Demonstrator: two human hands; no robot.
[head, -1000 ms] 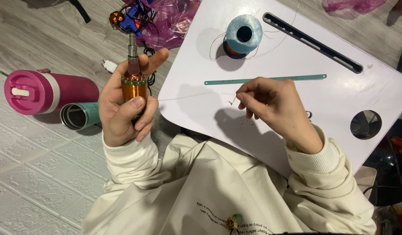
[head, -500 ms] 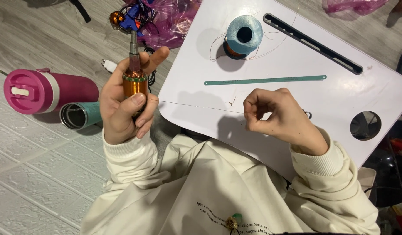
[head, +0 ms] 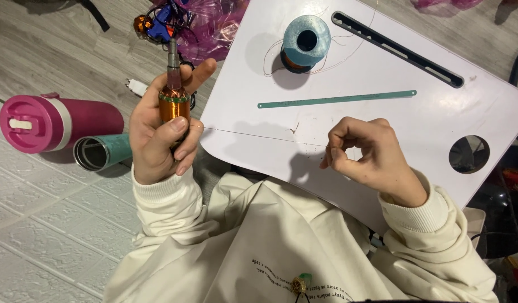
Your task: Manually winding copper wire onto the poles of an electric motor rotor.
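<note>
My left hand [head: 158,134] grips a motor rotor [head: 173,95] upright: a copper-wound core with a grey steel shaft pointing up. It hangs just left of the white lap table [head: 382,73]. A thin copper wire [head: 253,134] runs taut from the rotor across the table's near edge to my right hand [head: 365,154], which pinches the wire's end between thumb and fingers. Both sleeves are cream.
A wire spool [head: 305,40] with a blue top stands on the table, loose wire curling around it. A thin green blade [head: 337,99] lies across the table's middle. A pink bottle [head: 57,123], a teal cup [head: 104,151] and purple plastic [head: 214,28] lie on the floor.
My right hand has moved right and toward me along the table, drawing the wire out longer from the rotor. My left hand holds the rotor in nearly the same place.
</note>
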